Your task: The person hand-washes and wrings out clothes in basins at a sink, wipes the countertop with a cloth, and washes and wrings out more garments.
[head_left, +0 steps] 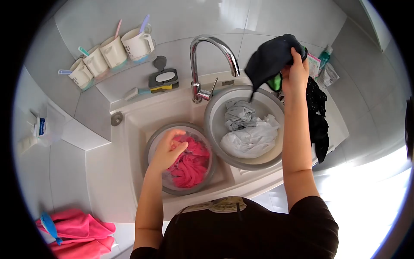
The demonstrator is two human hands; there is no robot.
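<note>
My right hand (296,74) is raised at the far right of the sink, gripping a dark cloth garment (272,58) with a bit of green on it. The garment hangs partly over the rim of the larger basin (208,125). Inside that basin lie a grey cloth (239,115) and a white cloth (252,140) in water. My left hand (170,151) hovers over the smaller basin (152,144), fingers apart and curved, with nothing visible in it. Below it a bright pink cloth (192,168) soaks in sudsy water.
A chrome faucet (195,64) rises behind the basins. Cups with toothbrushes (113,52) stand on the wall shelf at left. A soap holder (164,78) sits by the wall. Black clothing (318,134) drapes over the counter at right. Pink fabric (79,228) hangs at lower left.
</note>
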